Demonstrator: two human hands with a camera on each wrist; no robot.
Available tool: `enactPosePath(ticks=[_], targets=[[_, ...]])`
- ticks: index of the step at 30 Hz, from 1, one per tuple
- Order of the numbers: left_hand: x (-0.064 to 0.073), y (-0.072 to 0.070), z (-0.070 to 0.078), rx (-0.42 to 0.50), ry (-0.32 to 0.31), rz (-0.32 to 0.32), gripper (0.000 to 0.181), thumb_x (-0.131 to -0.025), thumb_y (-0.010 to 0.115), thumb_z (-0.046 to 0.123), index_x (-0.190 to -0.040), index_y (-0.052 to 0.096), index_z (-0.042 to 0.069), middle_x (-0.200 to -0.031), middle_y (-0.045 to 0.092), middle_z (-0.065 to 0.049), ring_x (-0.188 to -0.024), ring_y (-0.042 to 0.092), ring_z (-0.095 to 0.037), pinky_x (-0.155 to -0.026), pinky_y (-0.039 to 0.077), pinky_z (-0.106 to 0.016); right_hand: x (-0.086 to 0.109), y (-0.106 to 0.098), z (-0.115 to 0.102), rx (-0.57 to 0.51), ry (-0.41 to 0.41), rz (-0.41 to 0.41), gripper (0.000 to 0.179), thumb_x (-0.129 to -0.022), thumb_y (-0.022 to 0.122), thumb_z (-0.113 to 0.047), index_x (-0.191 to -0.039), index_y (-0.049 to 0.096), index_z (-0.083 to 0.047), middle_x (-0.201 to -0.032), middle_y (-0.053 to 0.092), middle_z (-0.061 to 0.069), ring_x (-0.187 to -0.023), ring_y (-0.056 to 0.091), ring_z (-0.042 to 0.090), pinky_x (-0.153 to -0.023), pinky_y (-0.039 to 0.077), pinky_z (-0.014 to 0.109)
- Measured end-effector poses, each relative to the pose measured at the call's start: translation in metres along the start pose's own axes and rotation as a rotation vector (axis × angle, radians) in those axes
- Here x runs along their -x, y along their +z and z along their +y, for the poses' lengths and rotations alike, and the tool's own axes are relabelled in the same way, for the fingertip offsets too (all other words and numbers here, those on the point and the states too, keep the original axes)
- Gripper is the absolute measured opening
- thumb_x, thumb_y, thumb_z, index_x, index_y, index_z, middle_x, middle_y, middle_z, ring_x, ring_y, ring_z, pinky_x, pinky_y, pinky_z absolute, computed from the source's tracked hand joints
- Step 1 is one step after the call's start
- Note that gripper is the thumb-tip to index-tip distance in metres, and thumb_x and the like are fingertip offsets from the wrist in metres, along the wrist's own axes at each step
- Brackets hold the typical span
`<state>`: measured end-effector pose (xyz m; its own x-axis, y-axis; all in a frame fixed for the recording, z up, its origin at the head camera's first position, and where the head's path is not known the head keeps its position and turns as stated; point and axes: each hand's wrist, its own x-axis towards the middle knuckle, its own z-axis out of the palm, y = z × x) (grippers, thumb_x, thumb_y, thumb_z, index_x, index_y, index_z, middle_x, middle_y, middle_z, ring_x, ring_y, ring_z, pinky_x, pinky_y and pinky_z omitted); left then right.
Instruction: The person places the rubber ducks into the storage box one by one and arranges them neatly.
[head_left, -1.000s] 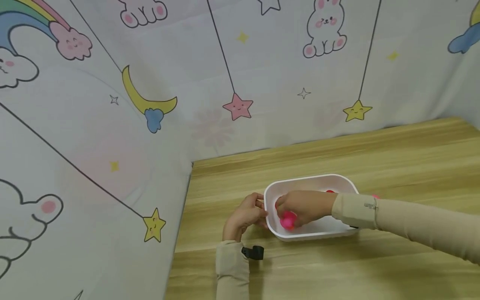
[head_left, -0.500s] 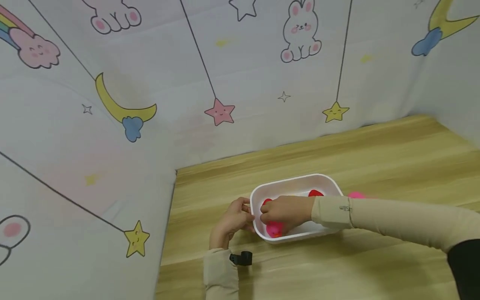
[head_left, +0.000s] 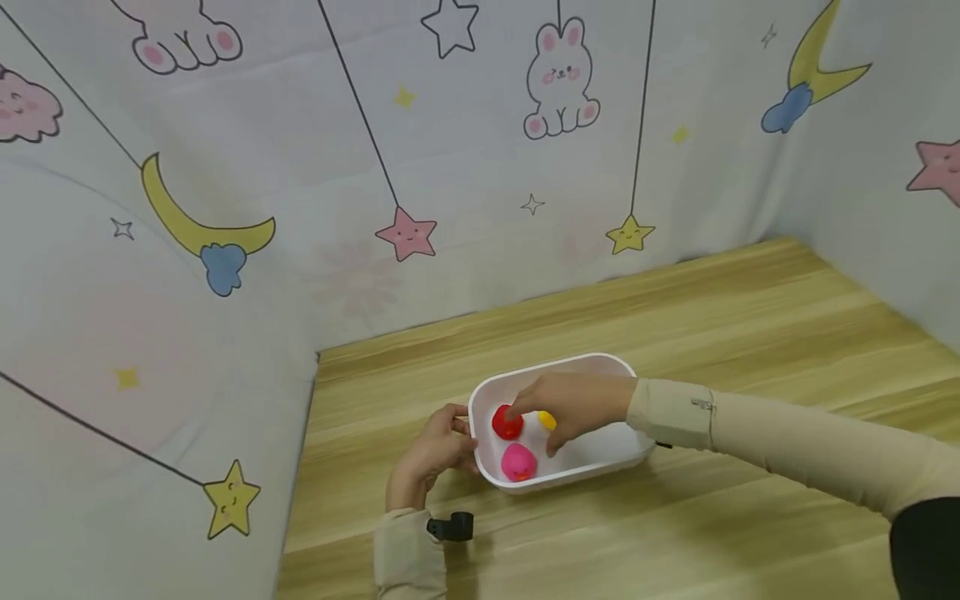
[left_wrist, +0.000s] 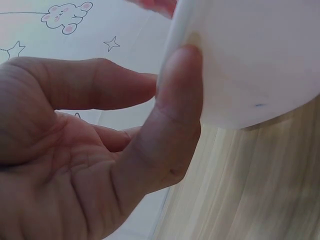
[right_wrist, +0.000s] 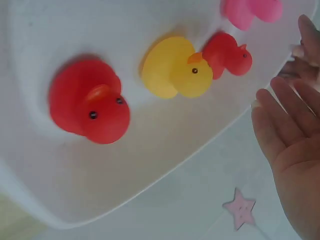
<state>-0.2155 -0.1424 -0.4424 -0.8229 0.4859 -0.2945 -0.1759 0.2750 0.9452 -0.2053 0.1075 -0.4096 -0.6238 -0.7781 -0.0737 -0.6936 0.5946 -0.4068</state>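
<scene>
And here's the R hand point(head_left: 581, 408) over the white plastic tub w/ rounded corners point(head_left: 600, 446), fingers loose, thumb well apart from the index, nothing in the grasp! Right below its index tip, by head cam, lies the small red rubber duck point(head_left: 507, 427), down in the tub at the L end; contact can't be told from there, tho the R wrist cam puts a gap btwn duck and fingertips. Just beside that red one, nr side, sits the bright pink rubber duck point(head_left: 519, 462), clear of the grip. Btwn thumb and index, as seen from above, peeks the yellow rubber duck point(head_left: 547, 420), part hidden by the hand. R wrist cam picks up another red rubber duck point(right_wrist: 90, 100), other side of the yellow, apart from it. Over at the L end, the L hand point(head_left: 431, 454) has bent fingers up against the tub's rim & outer wall; can't tell if it's pinching or only pressing. Tub sits flat on the wood-grain table point(head_left: 750, 333).
</scene>
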Motion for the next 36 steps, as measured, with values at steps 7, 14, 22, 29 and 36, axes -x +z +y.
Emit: enactPosePath(ticks=[7,14,22,29,36], targets=[[0.0,0.003,0.001,-0.022,0.0,0.032,0.047,-0.083,0.054,-0.015,-0.128,0.043,-0.018,-0.093,0.051,-0.018,-0.064,0.057,-0.022,-0.054,0.064,-0.036,0.048,-0.006,0.016,-0.134,0.189,0.112,0.061,-0.08,0.087,-0.022,-0.136,0.065,-0.013,-0.135,0.063,-0.004,-0.124,0.057,0.021,-0.106,0.05,0.047],[0.003,-0.001,0.001,-0.028,-0.007,0.02,0.047,-0.085,0.054,-0.014,-0.13,0.041,-0.019,-0.094,0.051,-0.019,-0.063,0.058,-0.022,-0.055,0.064,-0.037,0.097,-0.002,0.039,-0.326,0.305,0.237,0.063,-0.08,0.085,-0.015,-0.138,0.063,-0.01,-0.136,0.063,0.007,-0.123,0.057,0.034,-0.103,0.049,0.059],[-0.001,0.002,-0.001,-0.009,-0.005,0.01,0.049,-0.086,0.055,-0.014,-0.132,0.04,-0.019,-0.099,0.052,-0.025,-0.065,0.059,-0.023,-0.055,0.064,-0.036,0.139,-0.002,0.051,-0.409,0.413,0.336,0.066,-0.078,0.087,-0.017,-0.138,0.063,-0.011,-0.136,0.062,0.011,-0.092,0.061,0.033,-0.084,0.058,0.048],[-0.002,0.003,-0.002,0.002,-0.008,-0.004,0.049,-0.086,0.054,-0.013,-0.132,0.039,-0.019,-0.098,0.052,-0.024,-0.063,0.059,-0.021,-0.054,0.064,-0.034,0.172,0.003,0.056,-0.5,0.463,0.413,0.065,-0.082,0.084,-0.021,-0.142,0.059,-0.012,-0.144,0.057,0.008,-0.132,0.048,0.042,-0.103,0.042,0.072],[-0.002,0.003,0.0,-0.01,-0.027,0.007,0.048,-0.086,0.055,-0.014,-0.132,0.04,-0.018,-0.098,0.052,-0.022,-0.065,0.059,-0.023,-0.055,0.064,-0.036,0.206,0.012,0.063,-0.525,0.497,0.419,0.067,-0.08,0.084,-0.014,-0.141,0.058,-0.007,-0.144,0.056,0.012,-0.138,0.041,0.045,-0.109,0.032,0.074]])
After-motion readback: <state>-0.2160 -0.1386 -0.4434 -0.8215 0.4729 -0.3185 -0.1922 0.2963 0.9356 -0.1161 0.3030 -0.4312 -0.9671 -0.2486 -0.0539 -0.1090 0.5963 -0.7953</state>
